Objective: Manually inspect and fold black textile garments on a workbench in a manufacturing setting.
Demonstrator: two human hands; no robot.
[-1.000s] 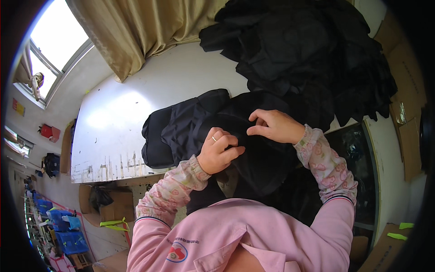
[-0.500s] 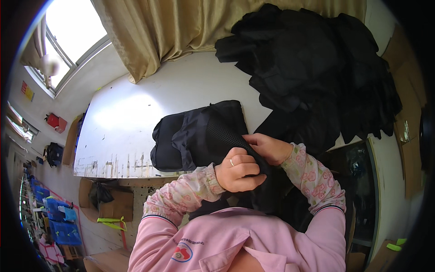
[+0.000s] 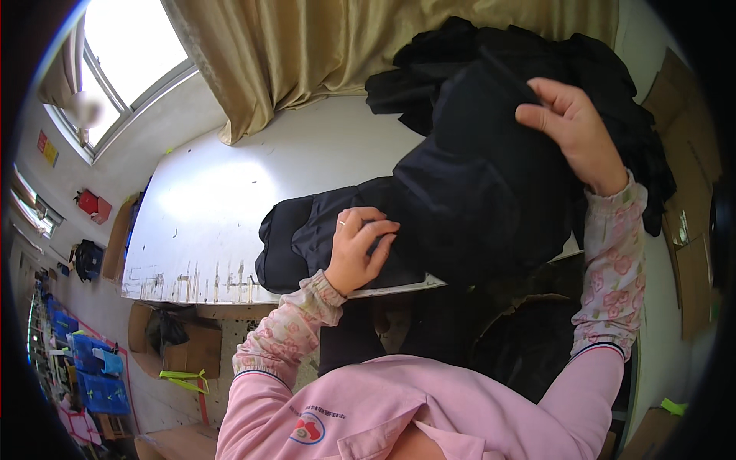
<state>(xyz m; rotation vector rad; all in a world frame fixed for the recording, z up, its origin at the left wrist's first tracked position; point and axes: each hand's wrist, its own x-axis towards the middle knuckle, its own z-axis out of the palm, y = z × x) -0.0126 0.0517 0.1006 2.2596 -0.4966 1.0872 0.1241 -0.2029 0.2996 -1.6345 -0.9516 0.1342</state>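
A large black fabric piece (image 3: 475, 192) stretches between my hands, its right part raised in front of the dark pile. My right hand (image 3: 571, 126) is up at the far right, thumb and fingers closed on its upper edge. Lower and to the left, my left hand (image 3: 360, 249) has curled fingers, thumb and forefinger pinched at black cloth; exactly which layer they grip is hard to see. Under and beside that hand lie flat black padded pieces (image 3: 284, 230) with rounded left ends, near the table's front edge.
A heap of black fabric pieces (image 3: 621, 84) covers the far right of the white table (image 3: 199, 215). Behind it hangs a gold curtain (image 3: 307, 54). Cardboard (image 3: 694, 284) stands along the right side; below the table's left front is an open carton (image 3: 192, 349).
My right hand has swung far and right to the heap, and a large black piece now spans toward it. The left hand has shifted slightly left and away from me; the mesh is out of sight.
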